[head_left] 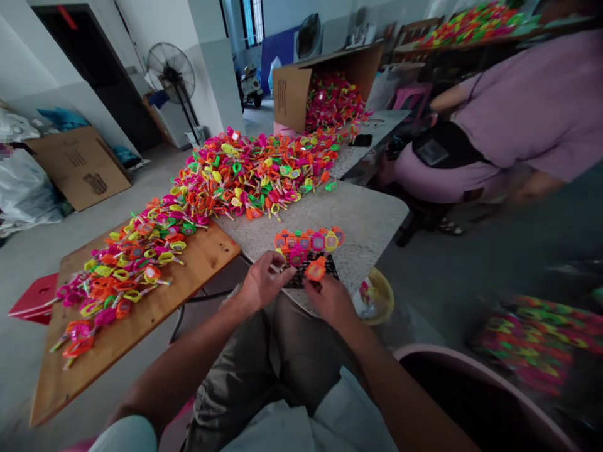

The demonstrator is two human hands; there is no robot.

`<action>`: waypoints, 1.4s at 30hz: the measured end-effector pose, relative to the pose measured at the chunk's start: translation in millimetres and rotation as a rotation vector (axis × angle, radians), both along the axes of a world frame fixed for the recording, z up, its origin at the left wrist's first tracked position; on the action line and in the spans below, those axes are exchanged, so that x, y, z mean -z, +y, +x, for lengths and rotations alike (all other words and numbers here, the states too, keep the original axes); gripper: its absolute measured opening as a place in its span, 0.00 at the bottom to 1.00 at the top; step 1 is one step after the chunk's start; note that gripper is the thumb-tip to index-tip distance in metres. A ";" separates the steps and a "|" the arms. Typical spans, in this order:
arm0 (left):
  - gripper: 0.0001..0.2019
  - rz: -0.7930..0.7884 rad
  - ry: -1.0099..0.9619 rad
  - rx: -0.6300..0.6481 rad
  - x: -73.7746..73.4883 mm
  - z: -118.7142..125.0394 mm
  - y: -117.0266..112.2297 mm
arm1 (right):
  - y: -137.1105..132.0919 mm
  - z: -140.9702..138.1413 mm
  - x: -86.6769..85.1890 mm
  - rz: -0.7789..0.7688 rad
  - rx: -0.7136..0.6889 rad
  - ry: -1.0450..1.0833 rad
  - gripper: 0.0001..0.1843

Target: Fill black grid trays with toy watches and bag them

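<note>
Between the fingertips of my right hand [332,302] is an orange toy watch [315,269], held over the near part of a black grid tray [331,266]. Several toy watches in orange, pink and yellow stand in rows at the tray's far side, among them a pink one [296,256]. My left hand [264,281] is at the tray's left edge, its fingers curved and a gap showing between thumb and forefinger. Its thumb tip reaches the tray's edge beside the pink watch, and I see nothing in its grasp.
A big heap of colourful toy watches [254,169] covers the back of the grey table [362,213] and spills onto a wooden board [207,251]. Behind lies a full cardboard box [292,97]. A yellow bucket [389,295] and pink-rimmed tub [452,351] stand right. A co-worker [518,119] sits nearby.
</note>
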State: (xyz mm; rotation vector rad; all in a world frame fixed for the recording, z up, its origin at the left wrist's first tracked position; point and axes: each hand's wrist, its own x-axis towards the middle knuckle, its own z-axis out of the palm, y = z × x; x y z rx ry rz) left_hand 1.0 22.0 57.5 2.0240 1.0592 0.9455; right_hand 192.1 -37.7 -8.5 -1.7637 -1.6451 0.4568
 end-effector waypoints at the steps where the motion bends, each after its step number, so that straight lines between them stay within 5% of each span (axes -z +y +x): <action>1: 0.11 0.147 0.053 -0.034 0.4 1.6 6.3 | 7.5 5.5 2.7 -0.041 0.062 0.002 0.12; 5: 0.15 0.481 0.280 -0.025 4.7 8.8 29.5 | 34.3 19.6 6.1 -0.192 0.129 0.037 0.14; 15: 0.21 0.454 0.308 0.027 21.8 14.8 37.1 | 42.9 20.4 8.9 -0.139 -0.026 -0.044 0.14; 20: 0.11 0.497 0.226 -0.183 40.2 0.7 7.0 | 45.8 20.5 11.6 -0.129 -0.024 0.004 0.14; 23: 0.06 0.410 0.232 -0.316 63.1 -3.3 -23.7 | 47.3 19.6 13.1 -0.140 -0.049 -0.001 0.14; 27: 0.12 0.178 0.383 -0.280 81.7 8.3 -40.3 | 47.3 17.8 15.1 -0.124 -0.065 -0.050 0.14; 31: 0.17 0.008 0.518 -0.352 81.9 27.7 -21.9 | 47.5 16.0 14.3 -0.144 -0.056 -0.138 0.15; 42: 0.18 -0.080 0.650 -0.470 77.1 51.3 -2.2 | 53.7 15.3 10.1 -0.139 -0.114 -0.212 0.14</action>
